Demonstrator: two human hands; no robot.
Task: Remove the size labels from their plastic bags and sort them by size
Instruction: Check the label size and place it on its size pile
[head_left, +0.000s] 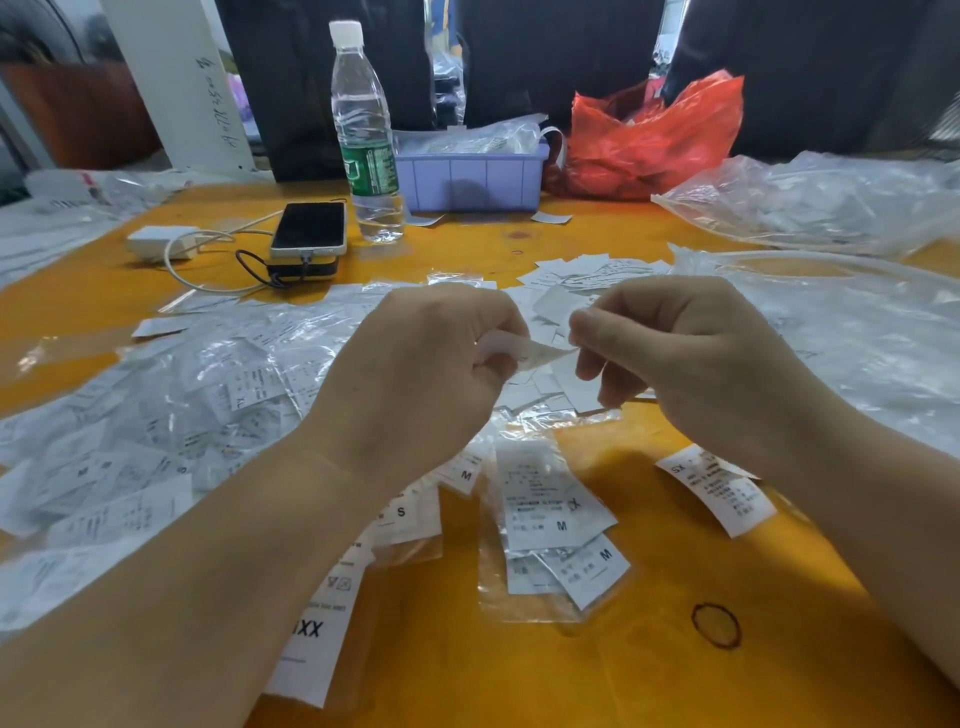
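Note:
Above the middle of the yellow table (519, 675), my left hand (415, 364) and my right hand (675, 353) both pinch one small bagged white label (535, 355), stretched between their fingertips. Below them lie sorted groups of white size labels: an M pile (561, 525) on clear bags, an S label (410, 512), an XS label (719, 486) at the right, and an XXL label (317, 634) partly under my left forearm. A heap of labels in clear plastic bags (171, 415) spreads over the left. More loose labels (587, 275) lie beyond my hands.
At the back stand a water bottle (366, 140), a phone (310, 228) on a power bank with a white charger (163, 241), a purple bin (470, 176) of bags, and a red plastic bag (654, 140). Large clear bags (831, 208) fill the right. A rubber band (716, 625) lies near front.

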